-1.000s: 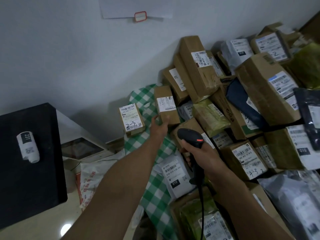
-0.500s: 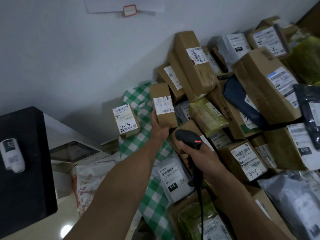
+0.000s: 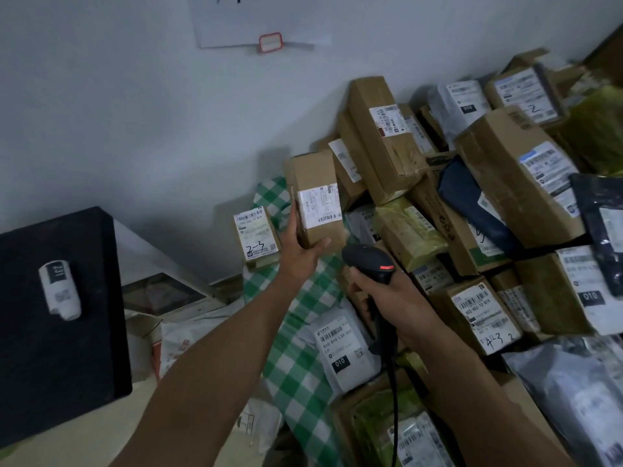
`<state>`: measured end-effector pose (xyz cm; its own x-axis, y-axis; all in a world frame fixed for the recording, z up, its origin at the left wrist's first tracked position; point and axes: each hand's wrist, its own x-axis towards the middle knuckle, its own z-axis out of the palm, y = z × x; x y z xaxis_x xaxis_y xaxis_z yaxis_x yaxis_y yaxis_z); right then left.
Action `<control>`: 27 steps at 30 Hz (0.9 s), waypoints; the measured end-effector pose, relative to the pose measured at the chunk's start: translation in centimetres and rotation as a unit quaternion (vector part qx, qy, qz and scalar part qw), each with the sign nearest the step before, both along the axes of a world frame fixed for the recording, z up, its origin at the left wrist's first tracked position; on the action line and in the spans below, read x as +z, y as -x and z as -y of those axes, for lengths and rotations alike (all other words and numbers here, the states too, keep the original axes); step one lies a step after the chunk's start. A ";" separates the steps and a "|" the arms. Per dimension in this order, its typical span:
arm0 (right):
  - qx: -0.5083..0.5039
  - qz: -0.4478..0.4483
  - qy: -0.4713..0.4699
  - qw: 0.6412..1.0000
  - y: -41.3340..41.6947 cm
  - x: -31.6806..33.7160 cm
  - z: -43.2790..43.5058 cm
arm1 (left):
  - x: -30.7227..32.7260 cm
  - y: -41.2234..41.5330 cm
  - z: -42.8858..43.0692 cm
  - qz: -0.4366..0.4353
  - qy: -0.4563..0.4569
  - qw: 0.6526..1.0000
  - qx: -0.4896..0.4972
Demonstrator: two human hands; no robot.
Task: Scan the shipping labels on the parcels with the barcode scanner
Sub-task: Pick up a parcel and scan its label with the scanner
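Observation:
My left hand [image 3: 298, 251] grips a small brown cardboard parcel [image 3: 312, 173] from below and holds it upright, lifted off the pile; its white shipping label [image 3: 320, 205] faces me. My right hand [image 3: 391, 298] holds a black barcode scanner [image 3: 369, 262] by the handle, just below and right of the parcel. A red light glows on the scanner's head and its cable hangs down. Another small labelled box [image 3: 256, 235] marked "2-3" stands to the left of the held parcel.
A large heap of cardboard boxes [image 3: 519, 176] and plastic mailers [image 3: 340, 352] fills the right side on a green checked cloth [image 3: 293, 369]. A black box [image 3: 60, 318] with a small white labelled item [image 3: 60, 289] sits at left. A white wall rises behind.
My left hand has closed round the small brown parcel and lifted it up off the pile, turning its label toward me. The scanner hand has stayed nearly in place.

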<state>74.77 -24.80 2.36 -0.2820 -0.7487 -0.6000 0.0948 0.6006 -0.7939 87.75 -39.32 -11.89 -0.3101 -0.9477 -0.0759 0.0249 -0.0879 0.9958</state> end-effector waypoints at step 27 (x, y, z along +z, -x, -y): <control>0.103 -0.034 0.074 0.991 -3.4 6.7 -3.3 | 5.9 -5.3 -5.2 0.111 0.007 0.991 0.079</control>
<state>78.16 -21.52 9.01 -0.1505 -0.8726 -0.4647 -0.0745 0.4788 -0.8748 93.04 -34.13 -5.99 -0.1356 -0.9843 -0.1128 -0.1817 -0.0872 0.9795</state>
